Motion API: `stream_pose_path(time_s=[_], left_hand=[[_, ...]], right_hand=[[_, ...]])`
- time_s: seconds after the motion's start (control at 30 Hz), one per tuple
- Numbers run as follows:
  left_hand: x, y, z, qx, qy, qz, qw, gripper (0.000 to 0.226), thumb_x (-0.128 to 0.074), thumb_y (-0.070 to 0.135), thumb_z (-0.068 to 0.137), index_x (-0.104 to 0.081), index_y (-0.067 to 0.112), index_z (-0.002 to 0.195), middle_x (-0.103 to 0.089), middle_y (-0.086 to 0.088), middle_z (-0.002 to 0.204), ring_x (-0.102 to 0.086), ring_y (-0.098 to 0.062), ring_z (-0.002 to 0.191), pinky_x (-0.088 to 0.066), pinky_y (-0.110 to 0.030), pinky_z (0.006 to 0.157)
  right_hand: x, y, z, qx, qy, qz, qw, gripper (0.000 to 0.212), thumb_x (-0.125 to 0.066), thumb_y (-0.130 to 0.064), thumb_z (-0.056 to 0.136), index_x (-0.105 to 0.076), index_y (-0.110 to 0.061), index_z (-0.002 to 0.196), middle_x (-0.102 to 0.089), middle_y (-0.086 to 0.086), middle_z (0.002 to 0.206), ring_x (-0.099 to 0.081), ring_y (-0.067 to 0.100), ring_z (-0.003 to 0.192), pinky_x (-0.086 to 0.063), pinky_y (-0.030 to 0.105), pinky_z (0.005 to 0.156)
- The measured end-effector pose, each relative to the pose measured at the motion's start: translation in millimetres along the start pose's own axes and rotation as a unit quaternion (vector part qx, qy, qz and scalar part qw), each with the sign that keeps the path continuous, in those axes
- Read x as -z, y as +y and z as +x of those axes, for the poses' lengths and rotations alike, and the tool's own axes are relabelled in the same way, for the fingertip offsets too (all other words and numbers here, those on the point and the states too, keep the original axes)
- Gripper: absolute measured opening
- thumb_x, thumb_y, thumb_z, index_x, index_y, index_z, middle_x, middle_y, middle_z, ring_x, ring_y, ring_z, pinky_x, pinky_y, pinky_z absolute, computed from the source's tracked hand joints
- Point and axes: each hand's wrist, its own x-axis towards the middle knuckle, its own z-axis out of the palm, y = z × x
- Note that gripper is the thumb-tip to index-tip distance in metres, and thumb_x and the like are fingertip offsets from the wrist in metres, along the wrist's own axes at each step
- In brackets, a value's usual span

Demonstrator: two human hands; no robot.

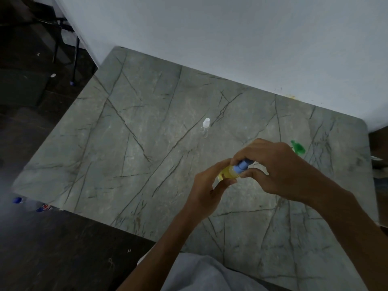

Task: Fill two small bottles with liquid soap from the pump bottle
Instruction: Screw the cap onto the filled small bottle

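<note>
left hand [206,185] grip: wrapped round small yellow-filled plastic bottle [227,172] | right hand [273,166] grip: pinching blue cap [241,167] | risk: probably leaks if cap cross-threads

Person, head view: left hand [206,190] and right hand [273,166] both bare. Left forearm [159,244], seen from 6 o'clock, and right forearm [340,217], seen from 4 o'clock, are uncovered as far as the frame shows them. Worn: a pale grey garment [199,274] at 6 o'clock, plain cloth with soft folds; only a patch shows, so its cut is unreadable.
</note>
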Motion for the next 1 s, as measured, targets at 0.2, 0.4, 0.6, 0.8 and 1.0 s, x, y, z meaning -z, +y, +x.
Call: stream_pose_path(time_s=[0.2,0.4,0.6,0.8,1.0], left_hand=[[1,2,-2,-0.006,0.004,0.01,1.0,0.036,-0.067,0.008,0.091,-0.06,0.007,0.126,-0.065,0.009,0.112,-0.06,0.016,0.099,-0.045,-0.006,0.086],[4,6,-3,-0.029,0.027,0.011,0.999,0.038,-0.066,0.003,0.092,-0.058,0.012,0.128,-0.065,0.009,0.116,-0.063,0.008,0.101,-0.049,-0.011,0.086],[4,9,-1,-0.018,0.024,0.004,1.0,0.037,-0.069,0.008,0.09,-0.061,0.006,0.125,-0.068,0.001,0.114,-0.062,0.008,0.103,-0.046,-0.007,0.088],[0,15,-4,-0.026,0.005,-0.01,1.0,0.036,-0.066,0.012,0.093,-0.058,0.013,0.128,-0.068,0.006,0.112,-0.067,0.001,0.098,-0.051,-0.013,0.084],[8,13,2,-0.028,0.04,-0.001,0.999,0.04,-0.066,0.011,0.09,-0.053,0.02,0.127,-0.064,0.009,0.115,-0.059,0.016,0.101,-0.045,-0.007,0.087]], right_hand=[[-3,-3,-2,-0.016,0.015,-0.031,0.999,0.027,-0.068,-0.039,0.079,-0.07,-0.015,0.088,-0.067,-0.006,0.076,-0.057,0.007,0.064,-0.048,0.022,0.061],[-13,0,-5,-0.041,0.047,-0.053,0.997,0.067,-0.058,-0.069,0.069,-0.068,-0.012,0.102,-0.07,-0.003,0.088,-0.057,0.004,0.074,-0.048,0.021,0.069],[-5,-2,-5,0.0,0.034,0.031,0.999,0.042,-0.07,-0.046,0.076,-0.069,-0.016,0.106,-0.067,-0.01,0.101,-0.06,0.001,0.091,-0.048,0.015,0.083],[-7,-8,-2,-0.072,0.062,-0.068,0.993,0.049,-0.062,-0.066,0.071,-0.063,-0.016,0.076,-0.06,-0.006,0.065,-0.052,0.008,0.056,-0.047,0.024,0.056],[-4,-10,-13,-0.074,0.062,0.025,0.995,0.069,-0.077,-0.061,0.061,-0.061,-0.022,0.117,-0.058,-0.011,0.111,-0.055,0.002,0.099,-0.045,0.011,0.081]])
